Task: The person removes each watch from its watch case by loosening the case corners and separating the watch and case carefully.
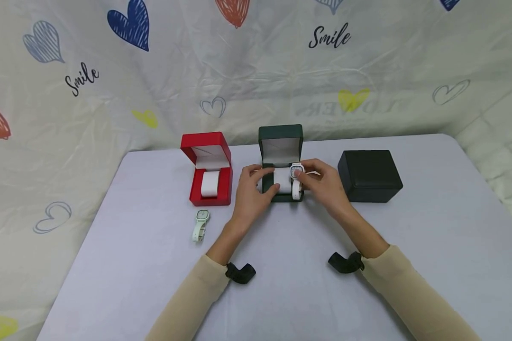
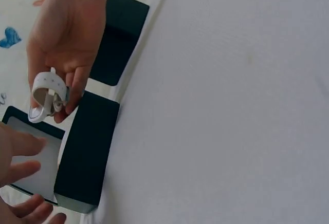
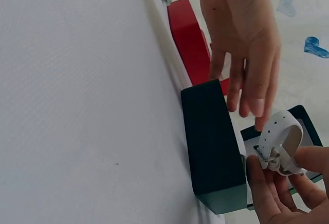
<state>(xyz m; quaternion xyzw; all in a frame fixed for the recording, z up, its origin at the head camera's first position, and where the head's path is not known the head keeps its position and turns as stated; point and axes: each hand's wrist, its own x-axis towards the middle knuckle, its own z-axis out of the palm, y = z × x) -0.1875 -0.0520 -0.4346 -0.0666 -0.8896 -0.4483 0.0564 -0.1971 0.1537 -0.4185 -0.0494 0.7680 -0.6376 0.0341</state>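
Observation:
A white wristwatch, its strap buckled into a loop, is pinched between the thumb and fingers of my right hand. It overlaps the right side of a green watch box, whose lid stands raised. Inside that box sits a white cushion. My left hand is at the box's left side, its fingers spread and close to the cushion with nothing in them. In the right wrist view, the strap loop shows its holes and buckle beside the green box.
Left of the green box stands a red watch box with its lid raised and a white cushion in it. A pale green watch lies in front of it on the white table. A black box stands closed at right.

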